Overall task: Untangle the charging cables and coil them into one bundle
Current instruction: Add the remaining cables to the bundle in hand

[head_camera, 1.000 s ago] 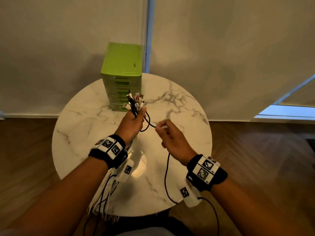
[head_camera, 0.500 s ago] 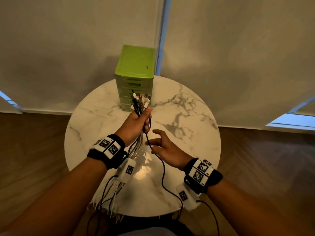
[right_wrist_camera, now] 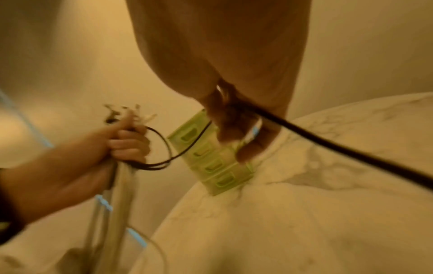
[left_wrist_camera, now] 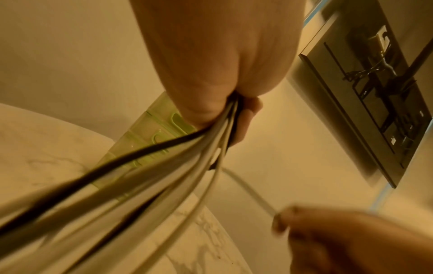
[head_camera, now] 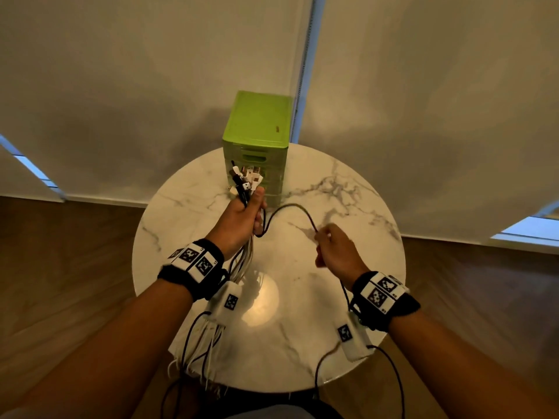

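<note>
left hand [head_camera: 242, 219] grips cable bundle [head_camera: 246, 182] | right hand [head_camera: 335, 249] pinches black cable [head_camera: 290, 208]

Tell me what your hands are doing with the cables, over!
Left hand grips cable bunch, plugs up. Right hand pinches black cable, looped between hands. Green drawers behind, clear.

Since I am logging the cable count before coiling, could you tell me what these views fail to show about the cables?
- Head view: the count of white and black charging cables is hidden inside the left hand.
- Head view: their lower ends run past the round marble table edge.
- Right wrist view: blur hides how the fingers hold the single black cable.
</note>
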Motion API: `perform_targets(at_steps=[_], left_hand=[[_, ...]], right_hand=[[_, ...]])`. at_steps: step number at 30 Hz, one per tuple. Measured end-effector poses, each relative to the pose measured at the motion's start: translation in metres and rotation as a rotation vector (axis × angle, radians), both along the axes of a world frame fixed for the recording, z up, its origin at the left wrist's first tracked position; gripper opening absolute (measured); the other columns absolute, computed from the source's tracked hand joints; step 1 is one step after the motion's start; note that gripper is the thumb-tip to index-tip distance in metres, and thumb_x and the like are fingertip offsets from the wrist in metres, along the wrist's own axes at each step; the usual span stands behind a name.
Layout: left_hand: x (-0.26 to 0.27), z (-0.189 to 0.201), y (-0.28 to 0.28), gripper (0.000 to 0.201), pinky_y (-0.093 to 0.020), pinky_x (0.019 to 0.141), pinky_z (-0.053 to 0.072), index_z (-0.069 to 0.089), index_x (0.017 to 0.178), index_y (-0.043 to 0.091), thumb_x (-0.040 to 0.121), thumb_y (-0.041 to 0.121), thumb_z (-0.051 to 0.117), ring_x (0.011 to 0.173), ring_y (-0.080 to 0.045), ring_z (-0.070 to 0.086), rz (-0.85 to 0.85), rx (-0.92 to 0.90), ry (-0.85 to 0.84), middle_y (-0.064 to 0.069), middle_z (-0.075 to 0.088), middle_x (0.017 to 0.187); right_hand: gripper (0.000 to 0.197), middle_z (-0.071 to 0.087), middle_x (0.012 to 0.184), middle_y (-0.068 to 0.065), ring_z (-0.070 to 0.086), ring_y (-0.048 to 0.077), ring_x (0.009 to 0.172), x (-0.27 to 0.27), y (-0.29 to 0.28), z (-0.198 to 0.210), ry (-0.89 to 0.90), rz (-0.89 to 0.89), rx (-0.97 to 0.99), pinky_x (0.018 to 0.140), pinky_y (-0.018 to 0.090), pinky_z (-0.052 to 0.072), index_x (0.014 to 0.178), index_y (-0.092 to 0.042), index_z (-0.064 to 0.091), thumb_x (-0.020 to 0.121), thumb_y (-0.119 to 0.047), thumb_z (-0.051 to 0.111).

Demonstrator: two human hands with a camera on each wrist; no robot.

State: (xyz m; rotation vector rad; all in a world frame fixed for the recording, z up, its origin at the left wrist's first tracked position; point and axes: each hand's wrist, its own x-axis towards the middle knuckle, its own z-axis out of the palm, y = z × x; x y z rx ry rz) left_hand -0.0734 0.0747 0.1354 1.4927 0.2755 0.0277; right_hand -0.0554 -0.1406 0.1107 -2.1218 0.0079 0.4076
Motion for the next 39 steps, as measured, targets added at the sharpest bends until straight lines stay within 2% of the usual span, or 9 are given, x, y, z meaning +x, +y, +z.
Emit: perform_targets(at_steps=[3,6,9,12,17,27,31,34,39], left_hand=[[-0.004,0.004,-0.002,0.037,-0.021,0.050,0.033,0.052,0.086,0.011,0.105,0.041,0.042,0.048,-0.006,0.032,-0.047,-0.066,-0.004,0.010,0.037,0.054],[-0.006,0.006,-0.007,0.038,-0.022,0.051,0.033,0.052,0.086,0.009,0.105,0.041,0.042,0.049,-0.008,0.031,-0.084,-0.094,0.002,0.004,0.033,0.058],[-0.005,0.004,-0.008,0.039,-0.024,0.054,0.036,0.053,0.084,0.011,0.104,0.042,0.043,0.050,-0.009,0.034,-0.072,-0.079,0.011,0.003,0.035,0.058],[-0.001,0.002,-0.001,0.039,-0.027,0.058,0.042,0.053,0.083,0.012,0.103,0.045,0.046,0.052,-0.009,0.043,-0.001,-0.046,0.018,0.008,0.043,0.055],[0.005,-0.004,0.011,0.042,-0.027,0.062,0.053,0.053,0.088,0.011,0.104,0.048,0.042,0.060,-0.014,0.059,0.101,0.037,0.020,0.007,0.049,0.058],[0.014,-0.011,0.026,0.040,-0.024,0.052,0.030,0.049,0.090,0.013,0.103,0.051,0.042,0.052,-0.009,0.030,0.159,-0.053,0.033,0.006,0.031,0.061],[0.010,-0.004,0.021,0.039,-0.023,0.051,0.030,0.047,0.088,0.013,0.103,0.048,0.041,0.050,-0.008,0.030,0.048,-0.106,0.017,0.011,0.033,0.056],[0.005,0.000,0.012,0.042,-0.027,0.055,0.033,0.046,0.088,0.012,0.101,0.051,0.041,0.052,-0.010,0.035,-0.033,-0.103,-0.003,0.012,0.035,0.053],[-0.005,0.008,0.009,0.046,-0.031,0.075,0.045,0.051,0.080,0.014,0.101,0.054,0.037,0.067,-0.012,0.051,-0.089,0.109,-0.012,0.009,0.051,0.061]], right_hand=[[0.046,0.057,0.136,0.019,0.057,0.029,0.113,0.004,-0.012,-0.025,0.181,0.201,-0.384,0.097,0.038,0.046,0.139,-0.011,0.044,0.097,-0.028,0.055],[0.081,0.030,0.161,0.009,0.029,0.026,0.148,-0.005,0.009,-0.023,-0.075,0.410,-0.392,0.119,0.034,0.024,0.157,-0.015,0.023,0.090,-0.030,0.067],[0.081,0.052,0.146,0.003,0.044,0.021,0.137,-0.020,0.038,-0.011,-0.122,0.512,-0.155,0.114,0.038,0.034,0.155,-0.021,0.022,0.089,-0.027,0.069],[0.058,0.068,0.097,0.000,0.063,0.008,0.087,-0.026,0.050,0.003,-0.047,0.419,0.019,0.078,0.027,0.047,0.144,-0.019,0.027,0.098,-0.034,0.059],[0.035,0.043,0.054,-0.005,0.039,0.007,0.045,-0.020,0.050,0.017,-0.189,0.331,0.091,0.051,0.022,0.030,0.126,-0.023,0.031,0.103,-0.041,0.050],[0.027,0.070,0.085,0.011,0.068,0.028,0.072,0.018,0.011,0.013,-0.194,0.034,-0.023,0.067,0.036,0.055,0.099,-0.013,0.059,0.106,-0.033,0.042],[0.045,0.053,0.140,0.016,0.051,0.034,0.129,0.020,0.001,-0.015,0.123,0.274,-0.426,0.103,0.036,0.043,0.141,-0.013,0.044,0.099,-0.027,0.054],[0.068,0.037,0.157,0.007,0.037,0.024,0.142,0.003,0.029,-0.001,-0.035,0.442,-0.223,0.114,0.032,0.031,0.153,-0.016,0.030,0.095,-0.025,0.063],[0.067,0.057,0.142,-0.002,0.057,0.016,0.125,-0.024,0.079,0.012,0.125,0.606,0.097,0.106,0.040,0.046,0.150,-0.032,0.025,0.094,-0.040,0.059]])
